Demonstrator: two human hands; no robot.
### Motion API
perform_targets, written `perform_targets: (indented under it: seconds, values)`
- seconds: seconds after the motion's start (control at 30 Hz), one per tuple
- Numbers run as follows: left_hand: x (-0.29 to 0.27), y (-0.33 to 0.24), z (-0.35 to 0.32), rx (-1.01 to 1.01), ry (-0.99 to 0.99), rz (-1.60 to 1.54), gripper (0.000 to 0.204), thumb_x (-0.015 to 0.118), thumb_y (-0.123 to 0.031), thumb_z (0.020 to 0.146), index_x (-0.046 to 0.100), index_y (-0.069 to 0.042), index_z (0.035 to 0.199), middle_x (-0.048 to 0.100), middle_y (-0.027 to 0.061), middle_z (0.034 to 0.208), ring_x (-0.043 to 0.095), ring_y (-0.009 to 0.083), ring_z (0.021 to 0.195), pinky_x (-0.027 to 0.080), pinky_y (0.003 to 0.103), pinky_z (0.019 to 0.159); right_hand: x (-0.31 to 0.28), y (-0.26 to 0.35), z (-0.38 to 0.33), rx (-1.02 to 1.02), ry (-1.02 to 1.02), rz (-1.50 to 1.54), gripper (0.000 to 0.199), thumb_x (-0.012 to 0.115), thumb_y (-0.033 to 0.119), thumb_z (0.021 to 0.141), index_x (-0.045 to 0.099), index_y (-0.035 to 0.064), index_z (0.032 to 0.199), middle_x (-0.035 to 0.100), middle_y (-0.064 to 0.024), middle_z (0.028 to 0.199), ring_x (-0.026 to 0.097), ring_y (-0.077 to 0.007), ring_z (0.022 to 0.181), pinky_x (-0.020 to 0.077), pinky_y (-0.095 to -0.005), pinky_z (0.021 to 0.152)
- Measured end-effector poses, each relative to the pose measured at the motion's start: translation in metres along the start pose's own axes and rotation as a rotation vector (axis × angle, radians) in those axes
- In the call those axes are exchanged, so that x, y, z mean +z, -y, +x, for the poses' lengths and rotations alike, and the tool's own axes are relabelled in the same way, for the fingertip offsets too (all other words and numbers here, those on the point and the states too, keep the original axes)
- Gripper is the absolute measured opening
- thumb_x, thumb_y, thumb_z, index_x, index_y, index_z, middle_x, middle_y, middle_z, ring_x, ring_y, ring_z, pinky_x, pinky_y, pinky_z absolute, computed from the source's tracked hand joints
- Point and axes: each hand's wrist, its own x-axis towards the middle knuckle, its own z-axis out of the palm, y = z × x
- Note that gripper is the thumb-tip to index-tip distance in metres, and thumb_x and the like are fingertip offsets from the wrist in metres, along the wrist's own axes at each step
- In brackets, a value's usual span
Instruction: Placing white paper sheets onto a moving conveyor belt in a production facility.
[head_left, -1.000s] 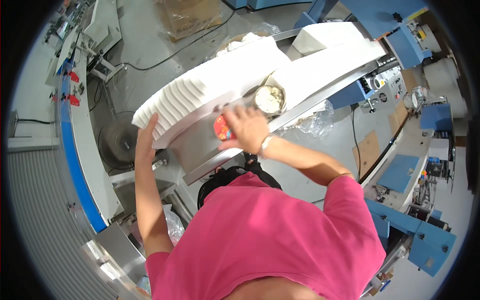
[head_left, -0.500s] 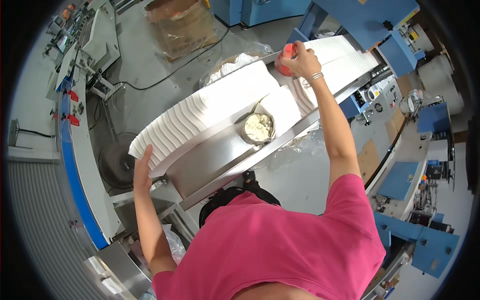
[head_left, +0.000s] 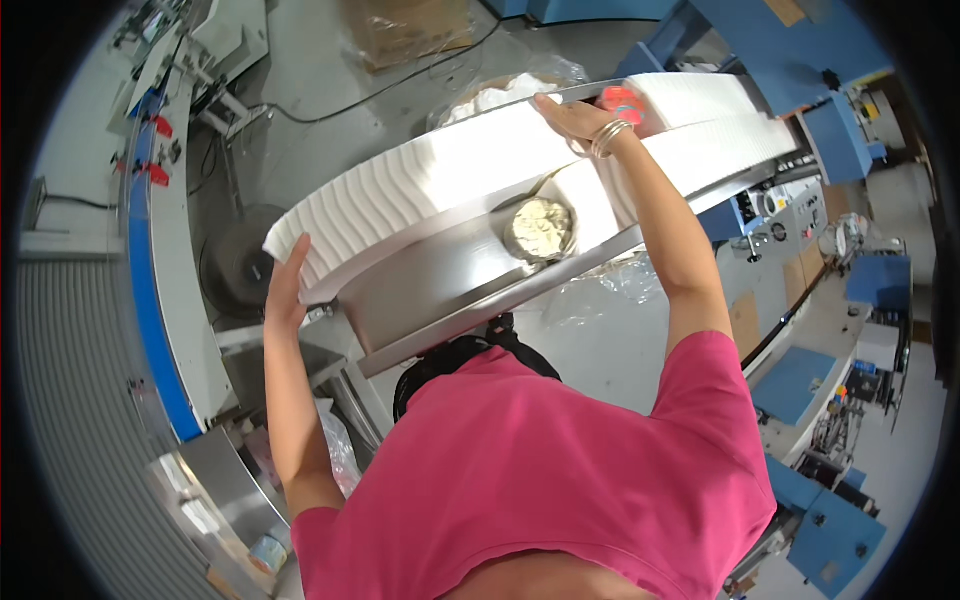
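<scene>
A long curved row of white folded sheets [head_left: 400, 195] stands packed on a metal trough [head_left: 400, 300]. At its left end my left hand [head_left: 288, 280] grips the row, one digit along the near side and the others partly hidden. My right hand [head_left: 578, 120] lies stretched out against the row's right end, holding nothing apart from that contact. Just beyond my right wrist sits a red object [head_left: 622, 104], partly covered; its kind cannot be made out. A round container with cream-coloured contents [head_left: 540, 230] stands in the trough, beside a shorter white stack [head_left: 585, 200].
More white stacks [head_left: 700, 100] fill the trough's right part, reaching a blue machine [head_left: 760, 40]. A plastic-wrapped carton [head_left: 410, 30] and a bag of white material [head_left: 500, 95] lie beyond. A cable [head_left: 380, 100] crosses the floor. Benches with equipment line both sides.
My right hand has let go of the red object and come left onto the right end of the white row. The left hand stays at the left end. The view has shifted slightly.
</scene>
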Motion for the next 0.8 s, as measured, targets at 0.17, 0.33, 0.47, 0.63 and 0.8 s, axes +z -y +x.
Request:
perform_targets:
  seconds: [0.17,0.33,0.47,0.63,0.8]
  values:
    - [-0.003,0.004,0.0,-0.011,0.014,0.022,0.05,0.061,-0.027,0.092,0.048,0.004,0.129,0.059,0.0083,0.123,0.058,0.0166,0.11,0.046,0.03,0.092,0.011,0.038,-0.01,-0.039,0.216,-0.077,0.101,0.042,0.081,0.076,0.06,-0.0128,0.11,0.062,-0.0267,0.108,0.059,-0.0336,0.102,0.0451,-0.0369,0.087]
    - [0.014,-0.008,-0.005,-0.052,-0.007,0.066,0.069,0.071,-0.034,0.084,0.042,0.003,0.134,0.054,0.0104,0.129,0.054,0.0176,0.116,0.041,0.029,0.097,0.009,0.03,-0.012,0.004,0.148,-0.054,0.118,0.045,0.085,0.071,0.041,-0.0171,0.13,0.055,-0.0256,0.119,0.055,-0.0214,0.081,0.0449,-0.0345,0.066]
    - [0.005,0.009,0.012,-0.062,-0.087,0.276,0.076,0.078,-0.038,0.075,0.047,0.006,0.129,0.058,0.0134,0.123,0.056,0.0193,0.112,0.044,0.03,0.093,0.018,0.059,-0.015,0.026,0.373,-0.201,0.111,0.062,0.078,0.066,0.052,-0.0221,0.114,0.058,-0.0243,0.106,0.052,-0.0239,0.094,0.0435,-0.0347,0.082]
    - [0.03,-0.003,-0.011,-0.005,-0.064,0.057,0.036,0.073,-0.017,0.08,0.062,0.0,0.11,0.067,0.0084,0.102,0.066,0.017,0.091,0.053,0.031,0.078,0.048,0.065,-0.011,0.039,0.289,0.014,0.058,0.068,0.046,0.066,0.066,-0.0055,0.091,0.06,-0.015,0.091,0.052,-0.0213,0.083,0.0423,-0.0332,0.076]
    - [0.036,0.01,-0.027,0.077,-0.112,-0.038,0.037,0.072,-0.022,0.08,0.064,0.001,0.108,0.067,0.0073,0.102,0.064,0.0147,0.092,0.05,0.028,0.079,0.05,0.079,-0.033,-0.105,0.243,0.151,0.038,0.066,0.036,0.067,0.065,-0.0012,0.075,0.063,-0.007,0.082,0.053,-0.0172,0.079,0.0413,-0.03,0.073]
